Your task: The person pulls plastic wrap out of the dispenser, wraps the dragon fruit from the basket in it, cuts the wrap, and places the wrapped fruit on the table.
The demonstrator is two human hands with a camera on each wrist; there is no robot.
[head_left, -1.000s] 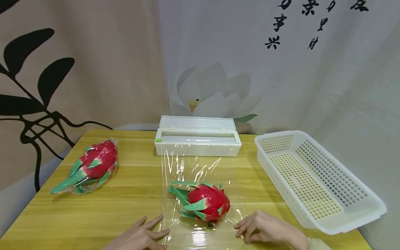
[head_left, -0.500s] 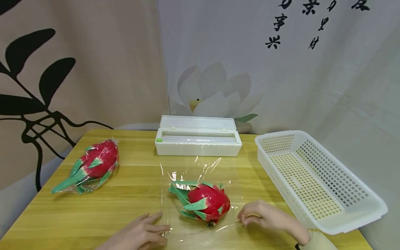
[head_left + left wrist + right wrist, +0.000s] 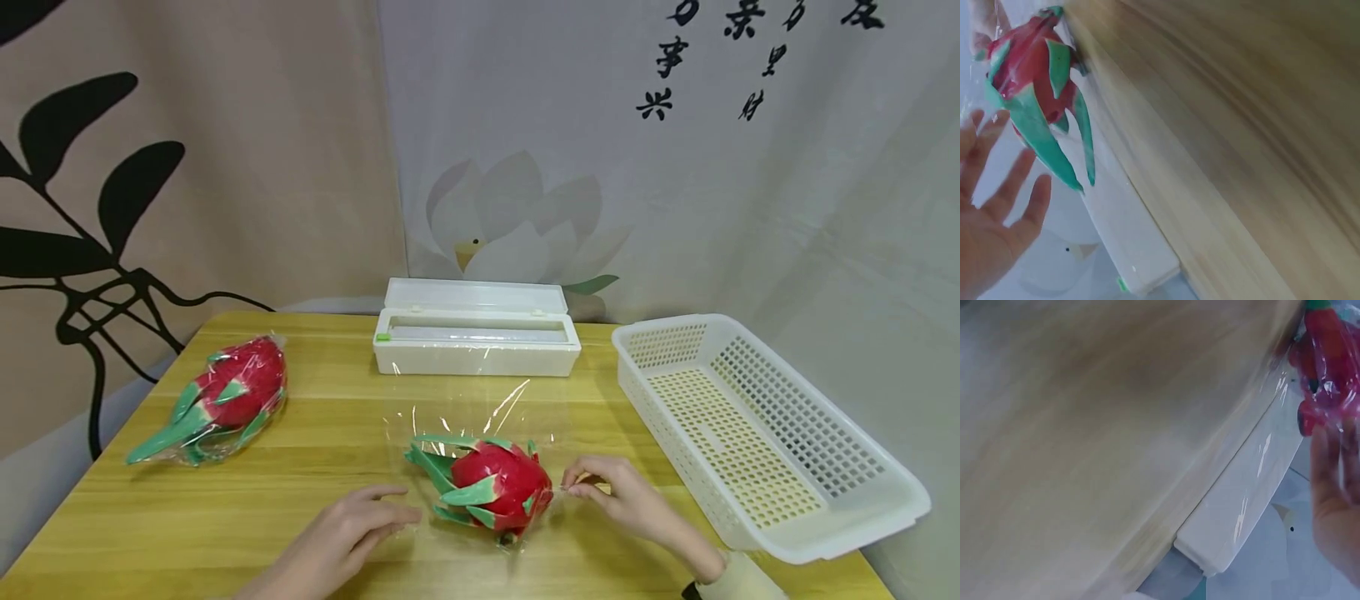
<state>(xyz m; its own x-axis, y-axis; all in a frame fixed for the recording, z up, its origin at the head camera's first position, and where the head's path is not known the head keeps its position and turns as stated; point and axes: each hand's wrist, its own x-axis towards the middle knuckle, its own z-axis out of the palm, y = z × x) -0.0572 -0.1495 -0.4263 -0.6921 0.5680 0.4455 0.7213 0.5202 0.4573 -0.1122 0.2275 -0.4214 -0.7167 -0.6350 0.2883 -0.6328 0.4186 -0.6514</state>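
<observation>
A red dragon fruit (image 3: 501,483) with green scales lies on clear plastic wrap (image 3: 480,408) in the middle of the table. To its right, my right hand (image 3: 618,496) pinches the wrap between thumb and forefinger, close to the fruit's red end. My left hand (image 3: 345,533) is at the fruit's leafy end, its fingers spread apart beside the film in the left wrist view. Whether those fingertips touch the film is hard to see. The right wrist view shows film drawn tight over the fruit (image 3: 1335,369) above the right fingers (image 3: 1322,456).
Behind the fruit stands a white wrap dispenser (image 3: 477,358) with its lid raised. A wrapped dragon fruit (image 3: 240,387) lies at the left. A white perforated basket (image 3: 847,500) takes up the table's right side. A printed curtain (image 3: 300,167) hangs behind.
Both hands have moved up and away from the table's front edge. The front part of the wrap has been lifted towards the fruit, which stays in place.
</observation>
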